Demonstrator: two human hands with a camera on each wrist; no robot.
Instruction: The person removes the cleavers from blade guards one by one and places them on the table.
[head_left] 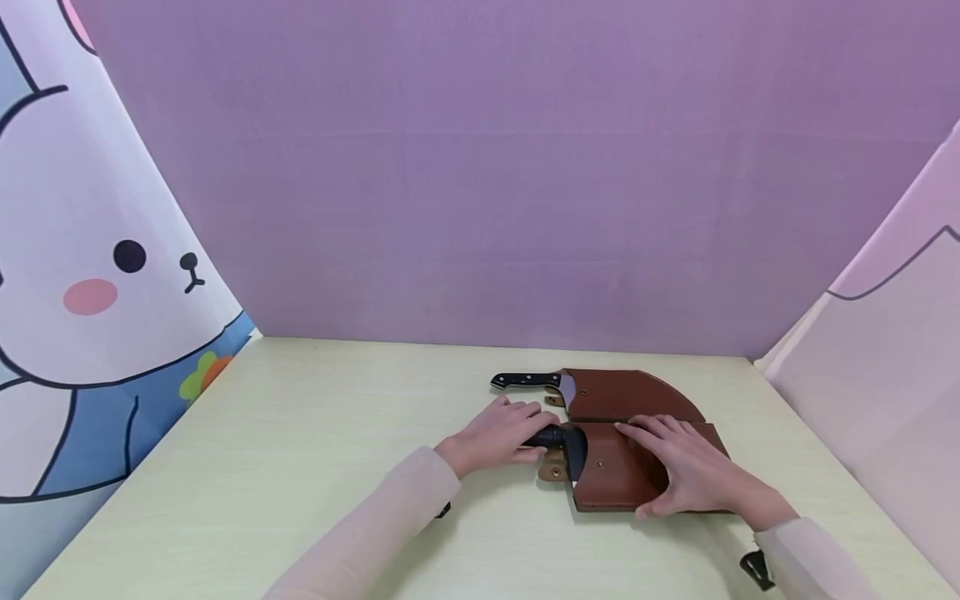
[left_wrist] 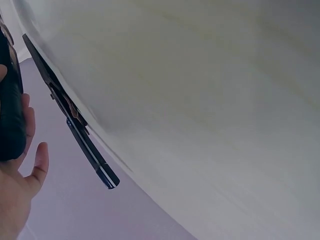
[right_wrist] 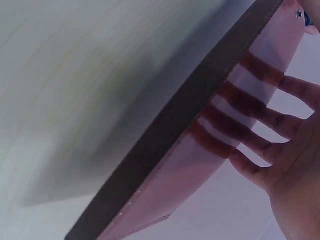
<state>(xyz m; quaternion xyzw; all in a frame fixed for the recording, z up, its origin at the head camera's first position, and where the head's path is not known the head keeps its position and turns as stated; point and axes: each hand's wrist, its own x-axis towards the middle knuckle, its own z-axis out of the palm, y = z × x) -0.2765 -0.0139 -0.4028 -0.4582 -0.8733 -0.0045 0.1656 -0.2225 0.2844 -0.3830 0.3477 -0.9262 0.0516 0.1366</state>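
Note:
A cleaver with a dark handle (left_wrist: pixel 11 120) and a dark strip of blade lies in a brown leather sheath (head_left: pixel 600 487) at the table's right. My left hand (head_left: pixel 495 435) holds its handle, fingers wrapped over it. On the sheath rests my right hand (head_left: pixel 693 467), its fingers spread over the face and thumb near the close edge. In the right wrist view these fingers (right_wrist: pixel 252 162) lie fairly straight against the glossy leather. A tan snap strap (head_left: pixel 553 472) sticks out beside the handle. Most of the blade is hidden inside the sheath.
Just behind lies a second knife with a black riveted handle (head_left: pixel 528 380), in a brown curved sheath (head_left: pixel 626 393). The pale wooden table (head_left: pixel 300 433) meets a purple backdrop (head_left: pixel 480 183). Printed cartoon panels stand at both sides.

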